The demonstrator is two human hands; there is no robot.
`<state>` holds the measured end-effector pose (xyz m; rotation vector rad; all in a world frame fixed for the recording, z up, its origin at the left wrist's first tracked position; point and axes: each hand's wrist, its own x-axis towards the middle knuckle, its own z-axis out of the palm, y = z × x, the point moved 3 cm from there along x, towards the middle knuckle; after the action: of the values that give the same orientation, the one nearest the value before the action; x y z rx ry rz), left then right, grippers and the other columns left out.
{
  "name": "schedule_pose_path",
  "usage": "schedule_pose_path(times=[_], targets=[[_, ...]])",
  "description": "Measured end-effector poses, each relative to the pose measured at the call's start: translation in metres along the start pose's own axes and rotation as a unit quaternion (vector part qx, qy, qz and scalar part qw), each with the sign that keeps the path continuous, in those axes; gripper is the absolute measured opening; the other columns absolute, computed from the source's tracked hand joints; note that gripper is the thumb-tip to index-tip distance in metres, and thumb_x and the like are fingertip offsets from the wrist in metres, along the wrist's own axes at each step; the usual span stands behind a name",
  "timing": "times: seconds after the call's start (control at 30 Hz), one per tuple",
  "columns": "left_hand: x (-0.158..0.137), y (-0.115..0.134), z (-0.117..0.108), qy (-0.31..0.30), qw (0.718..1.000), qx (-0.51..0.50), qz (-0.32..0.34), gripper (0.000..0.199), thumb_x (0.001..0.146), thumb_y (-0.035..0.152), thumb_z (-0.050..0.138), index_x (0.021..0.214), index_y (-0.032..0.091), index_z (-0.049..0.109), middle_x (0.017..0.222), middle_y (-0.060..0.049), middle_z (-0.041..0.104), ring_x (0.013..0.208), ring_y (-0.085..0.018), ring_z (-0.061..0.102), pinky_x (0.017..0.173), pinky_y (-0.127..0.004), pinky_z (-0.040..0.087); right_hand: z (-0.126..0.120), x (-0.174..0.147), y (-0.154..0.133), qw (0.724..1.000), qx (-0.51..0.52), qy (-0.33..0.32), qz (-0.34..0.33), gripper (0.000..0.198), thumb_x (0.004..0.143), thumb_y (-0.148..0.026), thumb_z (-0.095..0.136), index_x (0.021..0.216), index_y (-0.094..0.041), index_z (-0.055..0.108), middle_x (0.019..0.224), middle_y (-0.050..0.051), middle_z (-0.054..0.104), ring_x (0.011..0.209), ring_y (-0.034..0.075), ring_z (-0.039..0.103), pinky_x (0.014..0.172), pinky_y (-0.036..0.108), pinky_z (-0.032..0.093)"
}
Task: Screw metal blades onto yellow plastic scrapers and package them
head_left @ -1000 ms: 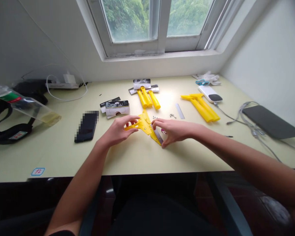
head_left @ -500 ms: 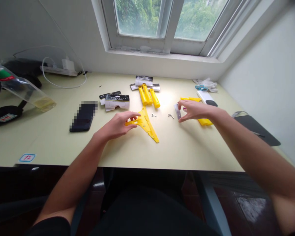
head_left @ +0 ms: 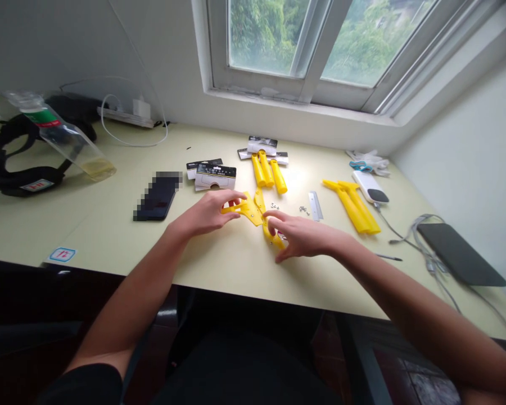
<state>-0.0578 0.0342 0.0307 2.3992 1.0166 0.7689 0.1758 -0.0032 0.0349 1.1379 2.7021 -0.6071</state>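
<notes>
Left hand (head_left: 214,211) grips yellow plate (head_left: 250,210); right hand (head_left: 300,234) over yellow strip (head_left: 272,235), can't tell grip. Blades (head_left: 315,206) at strip's 2 o'clock.

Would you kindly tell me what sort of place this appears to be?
Probably an office or study room, though a dormitory is also possible: a pale desk stands below a window, and a phone lies on it.

The left sleeve (head_left: 91,385) is short and black.
</notes>
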Motion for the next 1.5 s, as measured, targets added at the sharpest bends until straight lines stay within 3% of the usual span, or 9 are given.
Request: schedule_pose_path(times=[0.23,0.47,0.7,0.87,1.0,1.1,1.3,1.5], targets=[[-0.002,-0.003,-0.002,0.019,1.000,0.000,0.012,0.039,0.086,0.024,0.065,0.125,0.021,0.061,0.118,-0.005,0.068,0.096,-0.017,0.066,0.087,-0.028,0.052,-0.005,-0.005,0.003,0.999,0.026,-0.035,-0.005,0.051,0.069,-0.056,0.072,0.097,-0.021,0.048,0.130,0.008,0.046,0.076,0.014,0.054,0.065,0.029,0.048],[-0.003,-0.005,0.000,0.001,0.999,-0.033,0.004,0.040,0.086,0.022,0.065,0.126,0.021,0.061,0.115,-0.005,0.069,0.096,-0.016,0.067,0.083,-0.026,0.054,-0.004,-0.008,0.008,0.999,0.007,-0.036,0.029,0.040,0.072,-0.043,0.069,0.099,-0.022,0.049,0.140,0.009,0.039,0.082,0.016,0.058,0.067,0.031,0.050],[-0.002,-0.008,0.001,-0.004,1.000,-0.022,0.007,0.031,0.085,0.019,0.064,0.116,0.021,0.064,0.111,-0.004,0.070,0.097,-0.017,0.066,0.084,-0.027,0.052,-0.012,-0.006,0.015,0.999,0.002,-0.014,0.035,0.041,0.075,-0.050,0.068,0.096,-0.021,0.048,0.120,0.008,0.051,0.079,0.015,0.053,0.068,0.031,0.046],[-0.002,-0.006,-0.001,-0.017,1.000,-0.003,-0.010,0.018,0.085,0.022,0.064,0.103,0.019,0.066,0.100,-0.004,0.069,0.087,-0.017,0.064,0.077,-0.027,0.049,-0.036,0.022,0.024,0.997,-0.036,0.065,0.030,0.046,0.076,-0.056,0.068,0.097,-0.020,0.049,0.101,0.006,0.055,0.079,0.016,0.050,0.069,0.030,0.041],[-0.002,-0.004,-0.002,-0.042,0.999,-0.009,-0.020,0.012,0.087,0.024,0.063,0.098,0.019,0.065,0.094,-0.003,0.067,0.082,-0.015,0.062,0.072,-0.026,0.046,-0.044,0.060,0.029,0.998,-0.027,0.037,0.047,0.046,0.070,-0.052,0.073,0.096,-0.020,0.052,0.101,0.004,0.055,0.072,0.014,0.048,0.062,0.028,0.038],[-0.002,-0.004,-0.002,-0.047,0.998,-0.017,-0.024,0.010,0.087,0.023,0.062,0.096,0.019,0.064,0.093,-0.001,0.066,0.080,-0.014,0.062,0.071,-0.025,0.045,-0.044,0.072,0.029,0.998,-0.025,0.025,0.055,0.047,0.068,-0.052,0.074,0.095,-0.019,0.054,0.103,0.005,0.055,0.072,0.014,0.050,0.060,0.028,0.038],[-0.001,-0.006,-0.004,-0.040,0.999,-0.006,-0.028,0.012,0.087,0.023,0.062,0.097,0.019,0.065,0.094,-0.002,0.066,0.081,-0.015,0.061,0.069,-0.026,0.044,-0.029,0.033,0.016,0.999,0.000,0.047,0.003,0.035,0.080,-0.048,0.068,0.101,-0.022,0.057,0.106,0.004,0.057,0.086,0.016,0.053,0.070,0.028,0.040],[-0.002,-0.007,-0.005,-0.029,0.999,-0.013,-0.035,0.012,0.086,0.025,0.064,0.096,0.019,0.066,0.092,-0.001,0.065,0.078,-0.014,0.060,0.067,-0.025,0.045,-0.003,0.006,0.009,0.995,0.030,0.023,0.097,0.041,0.077,-0.057,0.067,0.092,-0.021,0.053,0.094,0.004,0.059,0.076,0.015,0.051,0.061,0.026,0.036]])
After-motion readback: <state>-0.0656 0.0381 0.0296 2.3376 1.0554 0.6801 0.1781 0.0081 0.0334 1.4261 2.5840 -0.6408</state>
